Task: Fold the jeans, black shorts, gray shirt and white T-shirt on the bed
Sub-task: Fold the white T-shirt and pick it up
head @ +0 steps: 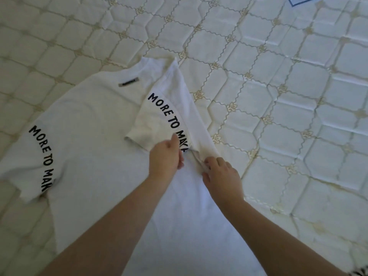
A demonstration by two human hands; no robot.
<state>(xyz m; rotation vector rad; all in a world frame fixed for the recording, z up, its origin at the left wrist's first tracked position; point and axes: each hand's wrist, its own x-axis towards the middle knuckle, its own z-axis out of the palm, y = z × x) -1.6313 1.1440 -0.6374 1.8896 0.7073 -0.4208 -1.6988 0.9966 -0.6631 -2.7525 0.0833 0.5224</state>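
Observation:
The white T-shirt (pixel 95 136) lies flat on the bed, collar away from me, with black lettering on both sleeves. Its right sleeve and right side are folded inward over the body. My left hand (pixel 166 157) rests on the folded sleeve near the lettering, fingers pressed down on the cloth. My right hand (pixel 221 176) pinches the folded right edge of the shirt just below the sleeve. The jeans, black shorts and gray shirt are out of view.
The quilted cream mattress (pixel 278 86) spreads out on all sides of the shirt. A blue-edged paper (pixel 304 1) sits at the top right edge. A black-and-white patterned scrap (pixel 360 272) shows at the bottom right corner.

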